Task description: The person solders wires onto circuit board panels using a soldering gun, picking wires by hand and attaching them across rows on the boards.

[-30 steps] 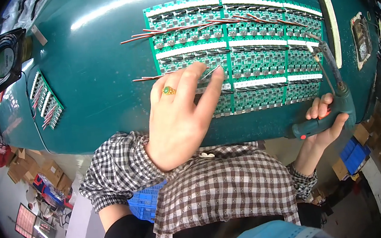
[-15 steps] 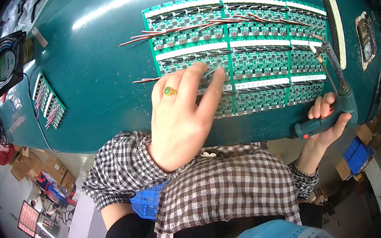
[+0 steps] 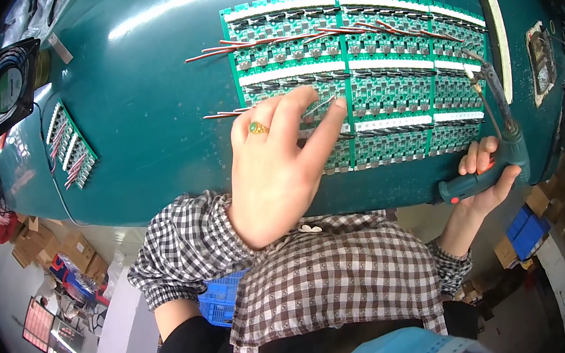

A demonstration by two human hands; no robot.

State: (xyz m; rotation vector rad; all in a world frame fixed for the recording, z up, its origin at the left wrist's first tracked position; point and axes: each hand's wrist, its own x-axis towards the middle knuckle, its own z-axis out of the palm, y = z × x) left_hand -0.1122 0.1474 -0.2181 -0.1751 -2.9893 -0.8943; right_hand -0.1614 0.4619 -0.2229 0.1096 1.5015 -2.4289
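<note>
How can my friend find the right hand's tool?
On the dark-green table lies a grid of flat green circuit boards. Below its lower right corner, a bare right hand grips a dark-green pistol-shaped tool. Unlike the boards, it has a red dot on its handle and a long metal nose.

We saw a smooth, glossy green tabletop; toward one o'clock, rough-surfaced rectangular green circuit boards; at three, a pistol-shaped green plastic soldering gun with a dull grey metal barrel.

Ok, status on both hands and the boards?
Left hand over circuit boards, at a thin wire. Right hand gripping green soldering gun. Left hand hides part of the boards.
</note>
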